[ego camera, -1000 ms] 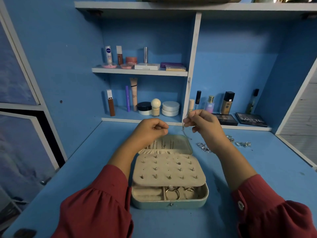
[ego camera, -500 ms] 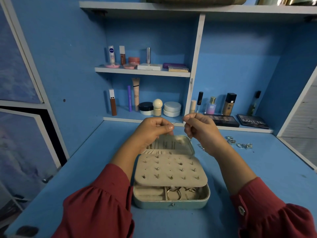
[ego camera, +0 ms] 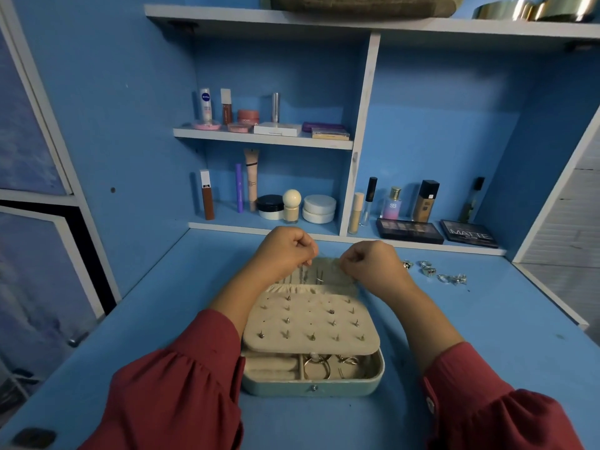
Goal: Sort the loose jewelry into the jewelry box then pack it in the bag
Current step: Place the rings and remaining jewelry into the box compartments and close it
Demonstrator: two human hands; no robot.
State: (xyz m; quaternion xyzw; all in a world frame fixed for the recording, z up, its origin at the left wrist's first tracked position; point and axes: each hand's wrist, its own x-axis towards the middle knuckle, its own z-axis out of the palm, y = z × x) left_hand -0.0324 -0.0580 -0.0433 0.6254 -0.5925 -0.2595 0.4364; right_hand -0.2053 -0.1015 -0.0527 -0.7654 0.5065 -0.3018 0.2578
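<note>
An open pale green jewelry box (ego camera: pixel 311 386) sits on the blue desk in front of me. Its beige panel (ego camera: pixel 310 323) carries several stud earrings, and rings lie in the front compartment (ego camera: pixel 319 367). Both hands hover over the raised lid (ego camera: pixel 324 271). My left hand (ego camera: pixel 285 251) pinches one end of a thin silver chain (ego camera: pixel 303 271) at the lid, fingers curled. My right hand (ego camera: pixel 370 259) pinches the other end, barely visible. Loose silver rings (ego camera: pixel 435 272) lie on the desk right of my right hand.
Cosmetics bottles and jars (ego camera: pixel 292 206) fill the shelves behind the box. Two dark eyeshadow palettes (ego camera: pixel 409 230) lie on the low ledge at right. A woven bag (ego camera: pixel 360 4) rests on the top shelf. The desk edge drops off at far right.
Both hands have dropped from above the box down to the lid, taking the thin chain with them. The camera has tilted slightly.
</note>
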